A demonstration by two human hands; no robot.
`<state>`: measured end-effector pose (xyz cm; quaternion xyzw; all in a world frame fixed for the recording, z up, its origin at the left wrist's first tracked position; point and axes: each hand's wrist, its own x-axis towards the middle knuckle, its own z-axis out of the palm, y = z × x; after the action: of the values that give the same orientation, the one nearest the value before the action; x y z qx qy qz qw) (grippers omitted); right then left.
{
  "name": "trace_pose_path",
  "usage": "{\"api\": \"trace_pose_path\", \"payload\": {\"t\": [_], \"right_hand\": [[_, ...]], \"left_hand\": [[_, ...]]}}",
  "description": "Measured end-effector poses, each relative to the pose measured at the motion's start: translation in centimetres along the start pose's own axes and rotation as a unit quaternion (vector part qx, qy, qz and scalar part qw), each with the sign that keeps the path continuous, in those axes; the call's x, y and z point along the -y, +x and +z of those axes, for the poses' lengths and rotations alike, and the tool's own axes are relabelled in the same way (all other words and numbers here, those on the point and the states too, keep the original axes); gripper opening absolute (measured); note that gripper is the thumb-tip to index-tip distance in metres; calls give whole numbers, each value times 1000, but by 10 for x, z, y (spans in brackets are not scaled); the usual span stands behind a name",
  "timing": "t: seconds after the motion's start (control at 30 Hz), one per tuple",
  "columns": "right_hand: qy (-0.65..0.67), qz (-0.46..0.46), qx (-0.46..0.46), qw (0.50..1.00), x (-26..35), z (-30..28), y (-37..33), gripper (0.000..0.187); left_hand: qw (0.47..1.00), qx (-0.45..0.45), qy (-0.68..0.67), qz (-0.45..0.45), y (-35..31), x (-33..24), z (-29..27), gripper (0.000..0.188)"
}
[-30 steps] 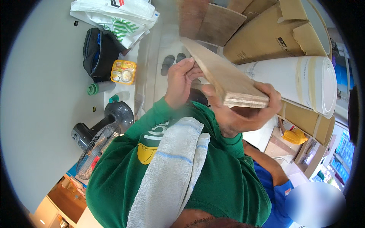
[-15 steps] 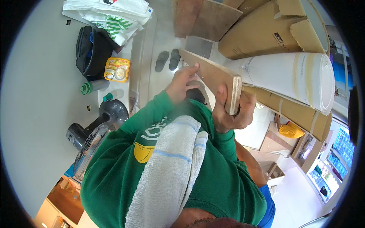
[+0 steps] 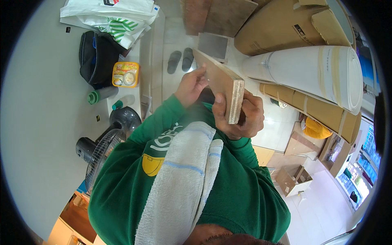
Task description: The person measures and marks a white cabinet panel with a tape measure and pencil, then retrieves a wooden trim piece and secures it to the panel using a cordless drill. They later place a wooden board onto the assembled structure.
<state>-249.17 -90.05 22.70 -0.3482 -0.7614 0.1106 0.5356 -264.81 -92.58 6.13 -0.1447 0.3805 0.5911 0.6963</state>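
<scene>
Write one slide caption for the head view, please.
Right hand grips a wooden board, left hand at its side, towel over green shirt.

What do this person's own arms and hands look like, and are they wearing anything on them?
Both the left hand and the right hand are bare, with no gloves. The left sleeve and right sleeve are long, loose green cloth reaching about to the wrists. They look plain where they show, with no cables visible.
</scene>
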Motion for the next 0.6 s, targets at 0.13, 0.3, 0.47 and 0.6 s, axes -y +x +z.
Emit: {"api": "trace_pose_path", "payload": {"t": [0.13,0.3,0.47,0.6], "right_hand": [[14,3,3,1000,6,8,1,50],[115,-17,5,993,9,22,3,42],[115,-29,37,992,8,23,2,40],[111,-35,34,993,8,28,1,41]], "left_hand": [[999,12,7,-32,-8,-11,5,34],[963,95,240,81,-42,-23,18,40],[996,17,74,49,-58,-28,38,41],[998,-17,43,53,-65,-31,47,41]]}}
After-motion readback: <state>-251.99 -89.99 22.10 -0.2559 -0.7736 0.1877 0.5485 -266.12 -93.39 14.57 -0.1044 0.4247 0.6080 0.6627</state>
